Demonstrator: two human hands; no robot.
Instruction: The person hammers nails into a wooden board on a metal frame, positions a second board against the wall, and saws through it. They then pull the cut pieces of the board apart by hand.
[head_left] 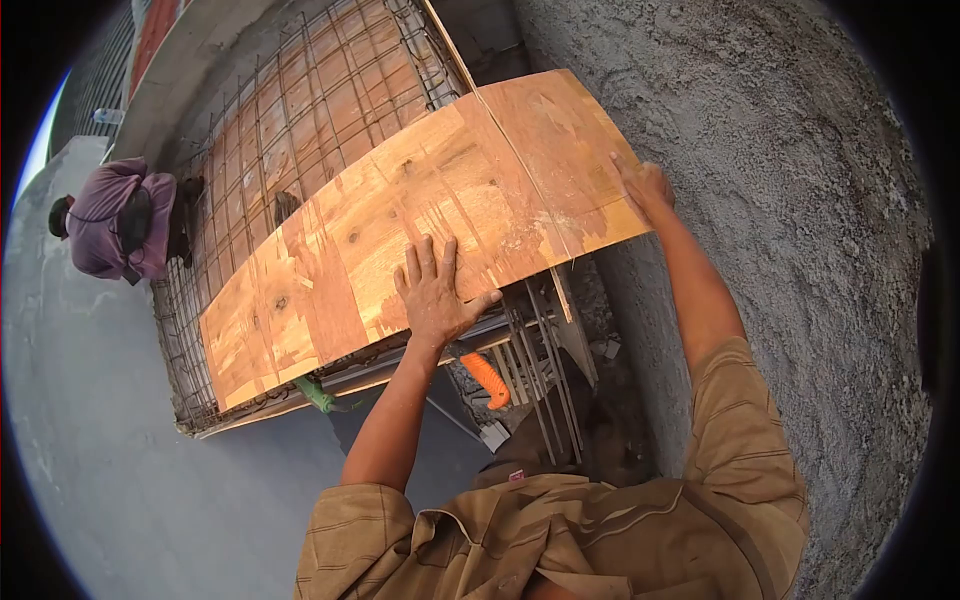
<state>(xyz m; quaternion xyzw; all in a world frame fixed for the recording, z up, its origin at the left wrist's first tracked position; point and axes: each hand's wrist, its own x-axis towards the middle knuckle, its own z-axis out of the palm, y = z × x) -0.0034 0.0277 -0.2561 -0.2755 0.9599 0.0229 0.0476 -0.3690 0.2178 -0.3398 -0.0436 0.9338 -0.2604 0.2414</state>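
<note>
A long plywood sheet lies over a grid of steel rebar. My left hand rests flat on the sheet near its front edge, fingers spread. At the sheet's right end, my right hand is closed around the edge, its fingertips partly hidden. A dark, narrow line crosses the sheet between my hands, running from the back edge to the front. Below my left hand shows the orange handle of a tool; its other end is hidden under the plywood.
A rough concrete wall rises close on my right. Several thin bars stand below the sheet. At the far left a person in a purple shirt crouches beside the rebar. A green object pokes out under the sheet's front edge.
</note>
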